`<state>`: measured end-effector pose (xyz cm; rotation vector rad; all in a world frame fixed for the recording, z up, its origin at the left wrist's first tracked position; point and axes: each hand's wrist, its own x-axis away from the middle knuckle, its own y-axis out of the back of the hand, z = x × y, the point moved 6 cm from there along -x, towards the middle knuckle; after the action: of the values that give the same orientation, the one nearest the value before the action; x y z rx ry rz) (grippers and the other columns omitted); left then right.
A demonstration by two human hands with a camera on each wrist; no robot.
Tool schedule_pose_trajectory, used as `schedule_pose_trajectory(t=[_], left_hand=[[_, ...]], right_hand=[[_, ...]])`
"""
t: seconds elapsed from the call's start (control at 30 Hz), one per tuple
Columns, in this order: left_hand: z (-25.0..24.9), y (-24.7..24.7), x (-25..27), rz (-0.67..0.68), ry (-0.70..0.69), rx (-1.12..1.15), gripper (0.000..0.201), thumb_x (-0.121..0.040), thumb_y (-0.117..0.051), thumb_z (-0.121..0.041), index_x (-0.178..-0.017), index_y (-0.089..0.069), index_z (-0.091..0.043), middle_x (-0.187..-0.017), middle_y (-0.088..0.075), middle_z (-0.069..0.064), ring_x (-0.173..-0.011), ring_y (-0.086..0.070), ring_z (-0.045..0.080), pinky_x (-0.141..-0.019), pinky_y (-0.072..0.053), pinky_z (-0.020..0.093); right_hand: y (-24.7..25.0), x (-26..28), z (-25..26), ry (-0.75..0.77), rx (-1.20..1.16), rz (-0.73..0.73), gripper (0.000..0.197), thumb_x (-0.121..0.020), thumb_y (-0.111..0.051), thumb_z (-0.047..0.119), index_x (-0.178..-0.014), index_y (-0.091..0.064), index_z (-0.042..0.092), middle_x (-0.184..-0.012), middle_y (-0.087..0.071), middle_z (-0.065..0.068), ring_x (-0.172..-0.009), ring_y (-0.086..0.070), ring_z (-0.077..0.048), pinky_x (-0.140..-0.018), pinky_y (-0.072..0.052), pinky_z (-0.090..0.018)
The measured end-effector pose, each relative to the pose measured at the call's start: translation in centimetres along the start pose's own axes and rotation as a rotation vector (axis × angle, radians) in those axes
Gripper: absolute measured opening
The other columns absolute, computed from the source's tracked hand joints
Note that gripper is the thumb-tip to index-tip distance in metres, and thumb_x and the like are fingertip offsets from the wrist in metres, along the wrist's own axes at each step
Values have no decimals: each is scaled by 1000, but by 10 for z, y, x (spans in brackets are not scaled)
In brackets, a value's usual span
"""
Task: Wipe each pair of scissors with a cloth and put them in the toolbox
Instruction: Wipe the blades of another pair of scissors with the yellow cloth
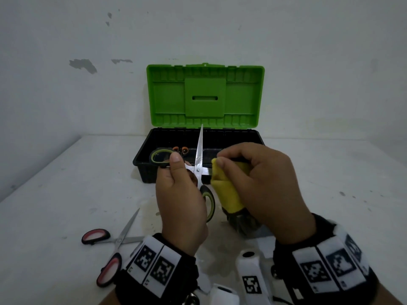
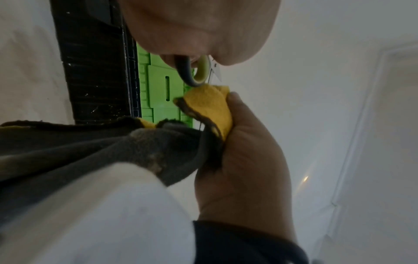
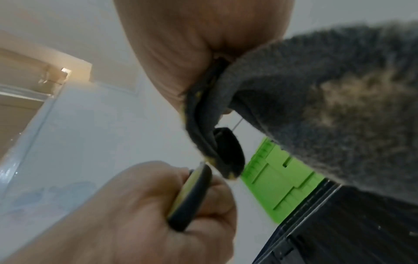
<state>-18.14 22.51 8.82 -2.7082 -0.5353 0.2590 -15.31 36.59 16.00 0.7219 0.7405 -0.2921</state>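
A white bench (image 1: 66,194) is seen against a pale wall, and toward its back the toolbox (image 1: 144,160) is set, its black tray open and its green lid (image 1: 204,95) stood upright behind. Inside the tray, at the left, small orange handle loops (image 1: 181,150) are partly seen; what they belong to cannot be told for certain.

In front of the toolbox, above the bench, a pair of green-and-black scissors (image 1: 199,159) is held spread wide open, one blade pointed up toward the lid and the other laid across toward the right. The lower handle is gripped by the left hand (image 1: 180,199), fingers curled round it and the thumb laid by the upper loop. In the right wrist view the same handle is shown enclosed by the curled fingers.

The cloth (image 1: 226,186), yellow on one face and grey on the other, is pinched by the right hand (image 1: 262,186) between thumb and curled fingers, its fold closed over the sideways blade just right of the pivot. The grey end is left hanging below the hand.

On the bench at the near left, a second pair, the red-handled scissors (image 1: 114,243), is laid open and untouched, partly hidden by the left wrist band.
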Motion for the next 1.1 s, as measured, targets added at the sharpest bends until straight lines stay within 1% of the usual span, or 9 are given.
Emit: schedule_pose_trajectory(t=[0.07, 0.17, 0.23, 0.33, 0.53, 0.73, 0.83, 0.97, 1.1], left_hand=[[2, -1, -1, 12, -3, 2, 36, -97, -42, -56, -77, -56, -29, -71, -52, 6, -65, -47, 23, -62, -43, 43], [1, -1, -1, 12, -17, -13, 35, -92, -42, -60, -78, -59, -32, -72, -51, 8, -67, -47, 25, -64, -44, 48], [0, 1, 0, -3, -18, -18, 37, -96, -42, -57, -76, -56, -29, -66, -44, 6, -64, -42, 24, -63, -41, 46], [-2, 2, 0, -32, -8, -37, 39, -99, -42, -52, -72, -52, -25, -58, -38, -6, -57, -38, 16, -58, -35, 39], [-3, -2, 5, -27, 31, -21, 41, -101, -42, -48, -77, -48, -15, -53, -33, -7, -49, -30, 12, -50, -29, 32], [-6, -1, 3, -35, 28, -42, 38, -101, -42, -47, -73, -49, -22, -53, -35, -11, -48, -32, 9, -52, -31, 32], [-6, -6, 5, -19, 24, -55, 36, -100, -42, -48, -83, -56, -20, -65, -43, -1, -60, -42, 14, -59, -38, 36], [-10, -3, 2, -46, 49, -57, 42, -101, -42, -49, -77, -48, -15, -68, -40, 7, -59, -36, 22, -53, -33, 36], [-10, -1, 6, -36, 115, 0, 46, -101, -41, -47, -66, -37, -18, -52, -30, -6, -46, -23, 14, -45, -22, 29]], right_hand=[[-8, 0, 6, 23, 1, 44, 6, -85, -74, 20, -89, -75, 24, -83, -66, 20, -87, -60, 6, -75, -41, 0], [-17, 5, 10, 132, 103, 79, 4, -84, -74, 19, -87, -77, 20, -85, -70, 8, -79, -61, -5, -74, -50, -18], [-19, 8, 9, 175, 167, 80, 11, -83, -74, 23, -92, -78, 17, -89, -67, 1, -77, -62, -14, -70, -54, -30], [-22, 10, 11, 268, 267, 105, 8, -86, -72, 19, -86, -76, 12, -83, -63, -2, -71, -59, -19, -62, -53, -34], [-15, 13, 8, 376, 325, 121, 6, -86, -70, 10, -88, -76, 8, -81, -66, -7, -70, -61, -25, -60, -52, -36], [-1, 18, -9, 356, 348, 84, 13, -91, -66, 12, -83, -74, 6, -82, -66, -7, -71, -59, -26, -61, -50, -38], [-7, 15, 3, 379, 346, 61, 5, -85, -70, 4, -81, -73, 5, -79, -65, -9, -70, -59, -28, -60, -50, -38], [-13, 11, 12, 394, 321, 44, 3, -85, -71, 4, -82, -73, 5, -80, -66, -10, -69, -59, -31, -61, -50, -40], [-10, 16, 8, 424, 299, 51, 8, -90, -69, 9, -86, -74, 5, -83, -67, -9, -70, -60, -28, -61, -50, -40]])
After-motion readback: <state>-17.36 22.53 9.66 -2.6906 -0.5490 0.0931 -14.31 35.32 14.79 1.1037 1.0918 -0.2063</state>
